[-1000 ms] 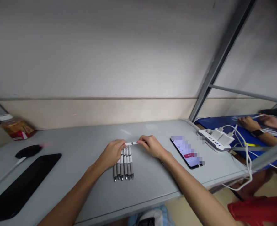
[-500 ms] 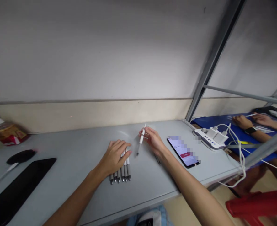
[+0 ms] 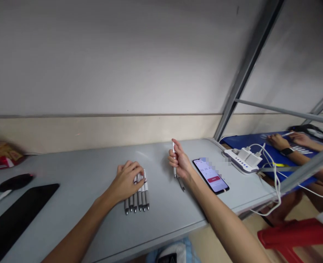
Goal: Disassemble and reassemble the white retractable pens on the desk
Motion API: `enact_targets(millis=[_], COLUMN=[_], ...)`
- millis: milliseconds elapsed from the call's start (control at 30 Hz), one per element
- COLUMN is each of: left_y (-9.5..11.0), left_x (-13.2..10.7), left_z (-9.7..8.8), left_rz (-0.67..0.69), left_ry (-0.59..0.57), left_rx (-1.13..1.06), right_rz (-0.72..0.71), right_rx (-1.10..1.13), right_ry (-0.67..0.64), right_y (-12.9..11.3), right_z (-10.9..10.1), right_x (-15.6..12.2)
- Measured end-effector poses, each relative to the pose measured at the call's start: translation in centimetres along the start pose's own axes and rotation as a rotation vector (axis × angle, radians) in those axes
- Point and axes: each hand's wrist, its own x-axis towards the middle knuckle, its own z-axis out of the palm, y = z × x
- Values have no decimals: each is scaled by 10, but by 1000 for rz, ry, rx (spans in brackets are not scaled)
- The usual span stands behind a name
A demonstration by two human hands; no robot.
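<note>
A row of white-and-grey pens [image 3: 135,202] lies side by side on the grey desk, metal tips toward me. My left hand [image 3: 130,179] is over their white upper ends, with bent fingers and the thumb at the right side of the row; part of the pens is hidden under it. To the right, my right hand [image 3: 180,159] grips one white pen [image 3: 173,148] upright, tip down, its fingers wrapped round the barrel and a digit up at the top end. Below that hand another pen [image 3: 181,185] lies on the desk, partly covered by the hand.
A phone [image 3: 210,176] with a lit timer lies right of my forearm, near a power strip [image 3: 240,160] with plugs and white cables. At left are a black tablet-like slab [image 3: 21,219], a black oval device [image 3: 14,182] and a jar [image 3: 2,153]. A co-worker's hands [image 3: 279,141] are at far right.
My right hand has turned the pen from tilted to upright and now wraps its fingers round it. My left hand stays over the row, its fingers more bent. The view has shifted slightly.
</note>
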Motion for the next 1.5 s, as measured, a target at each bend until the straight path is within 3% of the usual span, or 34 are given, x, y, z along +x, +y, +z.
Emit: enact_targets(millis=[333, 567, 767, 967, 1067, 1267, 1500], left_y=[2, 5, -1, -1, 0, -1, 3], left_x=[1, 2, 2, 0, 0, 3, 1], left_z=[10, 4, -2, -3, 0, -2, -3], left_rz=[-34, -47, -141, -160, -205, -378, -363], left_ry=[10, 17, 31, -53, -65, 50, -20], left_rx=[-14, 4, 42, 44, 79, 199, 141], right_rz=[18, 12, 17, 24, 19, -136, -17], right_rx=[-51, -45, -39, -135, -332, -896, -1546], right_ry=[-40, -24, -21, -19, 36, 152, 275], right_y=[-1, -5, -7, -5, -2, 4, 5], right_z=[3, 5, 4, 3, 1, -13, -19], right_x=[-1, -2, -3, -2, -1, 5, 2])
